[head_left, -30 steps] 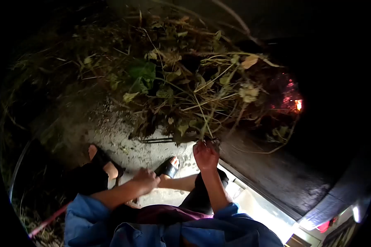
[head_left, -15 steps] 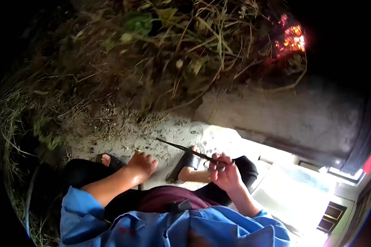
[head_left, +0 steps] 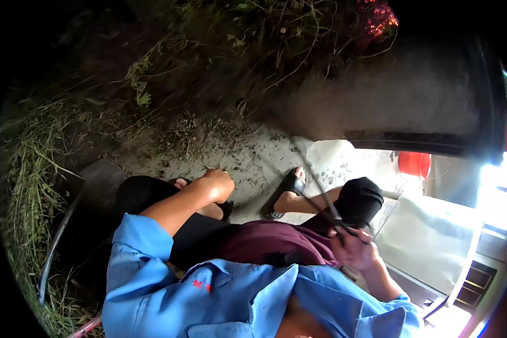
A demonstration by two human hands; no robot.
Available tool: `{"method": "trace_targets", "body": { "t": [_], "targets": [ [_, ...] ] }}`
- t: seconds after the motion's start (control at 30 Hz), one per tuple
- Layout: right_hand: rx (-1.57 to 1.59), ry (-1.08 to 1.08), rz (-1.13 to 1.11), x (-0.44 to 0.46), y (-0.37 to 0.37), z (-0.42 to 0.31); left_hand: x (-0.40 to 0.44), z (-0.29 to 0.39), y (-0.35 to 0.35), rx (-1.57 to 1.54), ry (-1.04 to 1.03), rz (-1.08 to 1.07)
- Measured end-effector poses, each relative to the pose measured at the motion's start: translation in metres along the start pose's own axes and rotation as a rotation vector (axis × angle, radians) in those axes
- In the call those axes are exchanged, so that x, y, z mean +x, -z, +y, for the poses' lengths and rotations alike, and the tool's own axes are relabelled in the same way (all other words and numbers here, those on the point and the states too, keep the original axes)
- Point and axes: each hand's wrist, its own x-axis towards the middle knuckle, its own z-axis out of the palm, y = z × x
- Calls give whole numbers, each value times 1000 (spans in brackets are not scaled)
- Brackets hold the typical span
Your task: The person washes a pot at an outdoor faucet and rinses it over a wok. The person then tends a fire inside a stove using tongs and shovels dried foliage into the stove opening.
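Note:
My right hand (head_left: 355,250) is wrapped round the handle end of long dark metal fire tongs (head_left: 315,174), beside my right knee. The tongs slant up and to the left past my foot, their far end blurred over the ground. My left hand (head_left: 217,185) is closed in a loose fist above my left foot. Its fingers are curled, and whether they hold anything is hidden. Dry stalks and weeds (head_left: 208,62) lie heaped ahead of me. Red glowing embers (head_left: 382,21) show at the top right, by the heap's edge.
A broad grey surface with a dark edge (head_left: 400,93) stands ahead on the right. Below it are a red bucket (head_left: 414,163) and a pale, brightly lit panel (head_left: 428,242). Grass (head_left: 28,180) and a curved metal bar (head_left: 56,242) are on the left.
My right hand has drawn back toward my body with the tongs, which now point more steeply away from me. The view has shifted, bringing the red bucket into sight; less of the fire shows.

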Motion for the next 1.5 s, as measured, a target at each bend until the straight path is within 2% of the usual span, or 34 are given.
{"method": "trace_targets", "body": {
  "t": [0.03,0.13,0.27,0.33,0.37,0.57,0.73,0.77,0.83,0.93,0.97,1.0,1.03,1.07,1.13,1.27,1.4,1.47,1.5],
  "targets": [
    [-141,80,-18,-16,-4,-6,-3,3,1,6,-26,-3],
    [-221,312,-75,-51,-8,-7,1,8,-2,25,-26,-34],
    [-190,397,-98,-61,-8,1,3,9,0,15,-41,-9],
    [-478,331,-7,-58,-4,1,2,6,3,-7,-43,-30],
    [-483,281,72,-61,-7,1,1,4,3,-4,-39,-37],
    [-201,399,-6,-99,17,19,5,5,-3,14,-34,37],
    [31,707,-214,-76,-5,15,17,5,0,10,-48,34],
    [-25,731,-198,-63,-9,8,21,3,-1,16,-45,38],
    [-32,730,-263,-34,-6,-2,28,-2,-4,-3,-34,77],
    [-6,704,-542,23,4,-19,32,-10,-2,-21,-7,82],
    [-17,654,-408,36,-14,-30,31,-13,-1,-27,13,61],
    [-24,644,-597,58,-15,-41,30,-16,0,-34,34,41],
    [44,659,-457,66,-35,-48,28,-18,1,-58,48,28],
    [24,655,-513,78,-47,-59,30,-20,0,-56,46,27],
    [186,613,-509,82,-64,-70,34,-24,-1,-117,88,20],
    [331,555,-554,60,-60,-67,34,-26,3,-145,99,22],
    [277,602,-525,33,-55,-66,33,-23,7,-151,95,36],
    [302,629,-447,32,-61,-65,33,-20,11,-146,94,37],
    [181,695,-324,37,-64,-66,33,-19,12,-136,85,32]
  ]
}}
